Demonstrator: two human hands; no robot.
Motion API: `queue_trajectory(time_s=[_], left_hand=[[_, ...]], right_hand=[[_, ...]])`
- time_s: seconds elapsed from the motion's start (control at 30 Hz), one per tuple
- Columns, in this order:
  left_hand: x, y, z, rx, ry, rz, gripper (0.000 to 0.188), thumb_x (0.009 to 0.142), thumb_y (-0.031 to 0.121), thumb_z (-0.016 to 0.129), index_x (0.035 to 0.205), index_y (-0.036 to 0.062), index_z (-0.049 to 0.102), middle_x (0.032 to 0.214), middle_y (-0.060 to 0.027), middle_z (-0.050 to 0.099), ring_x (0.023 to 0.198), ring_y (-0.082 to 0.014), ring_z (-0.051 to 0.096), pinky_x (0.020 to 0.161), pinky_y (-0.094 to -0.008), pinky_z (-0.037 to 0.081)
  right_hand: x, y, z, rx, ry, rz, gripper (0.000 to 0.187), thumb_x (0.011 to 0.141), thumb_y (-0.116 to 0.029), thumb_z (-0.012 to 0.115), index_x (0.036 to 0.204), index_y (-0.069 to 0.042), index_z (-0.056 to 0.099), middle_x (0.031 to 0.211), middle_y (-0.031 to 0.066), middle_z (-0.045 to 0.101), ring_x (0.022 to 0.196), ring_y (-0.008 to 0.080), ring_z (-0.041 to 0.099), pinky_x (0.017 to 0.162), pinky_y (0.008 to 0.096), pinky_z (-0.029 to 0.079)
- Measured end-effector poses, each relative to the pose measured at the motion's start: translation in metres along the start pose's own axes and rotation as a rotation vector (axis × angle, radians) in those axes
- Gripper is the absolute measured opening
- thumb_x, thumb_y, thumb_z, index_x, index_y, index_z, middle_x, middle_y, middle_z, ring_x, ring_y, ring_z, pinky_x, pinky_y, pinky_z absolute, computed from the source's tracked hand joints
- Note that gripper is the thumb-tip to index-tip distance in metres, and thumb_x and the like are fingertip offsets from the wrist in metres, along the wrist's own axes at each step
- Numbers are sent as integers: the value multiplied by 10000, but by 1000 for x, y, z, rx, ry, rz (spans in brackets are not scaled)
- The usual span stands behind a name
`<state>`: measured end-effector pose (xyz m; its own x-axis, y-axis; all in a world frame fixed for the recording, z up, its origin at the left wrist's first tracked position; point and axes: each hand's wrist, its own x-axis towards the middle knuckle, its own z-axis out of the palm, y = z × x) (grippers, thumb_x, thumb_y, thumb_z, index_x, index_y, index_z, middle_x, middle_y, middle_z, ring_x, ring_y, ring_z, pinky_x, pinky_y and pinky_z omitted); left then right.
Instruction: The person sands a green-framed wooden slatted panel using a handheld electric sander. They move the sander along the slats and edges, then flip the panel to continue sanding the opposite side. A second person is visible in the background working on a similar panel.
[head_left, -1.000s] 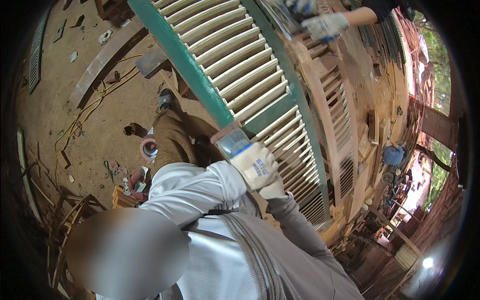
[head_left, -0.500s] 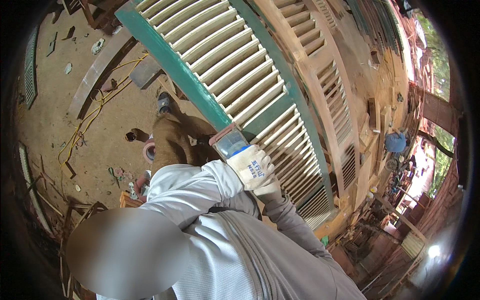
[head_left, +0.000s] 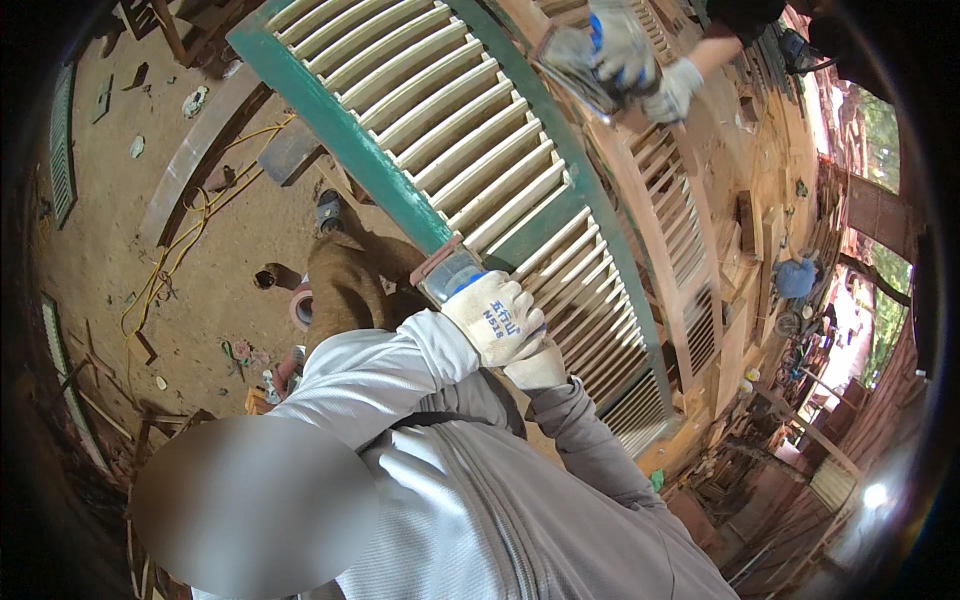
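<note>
Both my hands wear cream work gloves and meet on a handheld power sander (head_left: pixel 450 272) with a grey body and a reddish-brown front edge. My left hand (head_left: pixel 494 318) is closed over its top. My right hand (head_left: pixel 537 367) is closed just behind, partly hidden by the left; its fingers do not show fully. The sander sits at the near edge of a louvred shutter (head_left: pixel 395 185), green-framed with whitish slats. The slats below the middle rail look browner and barer.
At the upper right a co-worker's gloved hands (head_left: pixel 640 75) hold a similar tool (head_left: pixel 575 68) over a bare-wood shutter (head_left: pixel 650 200). A yellow cord (head_left: pixel 160 270) and a curved board (head_left: pixel 180 170) lie on the dirt floor at left. Farther right is another person (head_left: pixel 795 278).
The co-worker's hands and tool have come into view at the upper right. My hands and the sander have shifted slightly left, still together at the shutter's near edge.
</note>
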<state>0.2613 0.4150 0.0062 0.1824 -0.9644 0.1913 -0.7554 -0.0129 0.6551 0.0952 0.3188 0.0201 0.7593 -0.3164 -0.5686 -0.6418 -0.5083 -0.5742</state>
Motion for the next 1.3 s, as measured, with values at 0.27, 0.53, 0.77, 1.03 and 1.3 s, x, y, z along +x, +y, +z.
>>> queue_trajectory(time_s=[0.27, 0.53, 0.77, 1.03, 1.3], left_hand=[[-8, -66, -71, 76, 109, 54, 273, 871, 404, 657, 790, 143, 667, 759, -70, 664, 752, -267, 678, 753, -404, 530], [-21, -180, -190, 188, 113, -68, 180, 824, 314, 675, 828, 144, 732, 806, -58, 687, 850, -267, 681, 790, -437, 515], [-28, -287, -304, 379, 156, -211, 195, 836, 259, 658, 899, 84, 718, 876, -97, 688, 907, -310, 660, 818, -448, 480], [-35, -391, -402, 644, 57, -383, 270, 931, 304, 599, 1039, 91, 726, 1037, -89, 710, 1043, -287, 654, 929, -427, 489], [-38, -387, -395, 658, 134, -444, 264, 936, 308, 584, 993, 93, 725, 1004, -89, 708, 1019, -294, 652, 929, -437, 489]], right_hand=[[71, -69, 12, -61, 38, -72, 384, 870, -256, 703, 1216, -92, 684, 1210, 172, 698, 1111, 374, 663, 921, 468, 536], [207, -184, 25, -10, -57, -252, 564, 841, -400, 789, 1257, -45, 651, 1185, 253, 694, 1150, 426, 647, 950, 484, 523], [331, -307, 44, 54, -74, -176, 858, 791, -376, 826, 1449, -20, 406, 1239, 273, 675, 1177, 426, 644, 968, 460, 527], [445, -443, 58, -157, -131, -53, 1026, 731, -532, 836, 1492, -51, 345, 1414, 226, 589, 1288, 337, 599, 1052, 401, 497], [452, -437, 72, -55, -134, -136, 950, 796, -434, 817, 1499, -33, 321, 1449, 226, 550, 1339, 343, 556, 1090, 401, 462]])
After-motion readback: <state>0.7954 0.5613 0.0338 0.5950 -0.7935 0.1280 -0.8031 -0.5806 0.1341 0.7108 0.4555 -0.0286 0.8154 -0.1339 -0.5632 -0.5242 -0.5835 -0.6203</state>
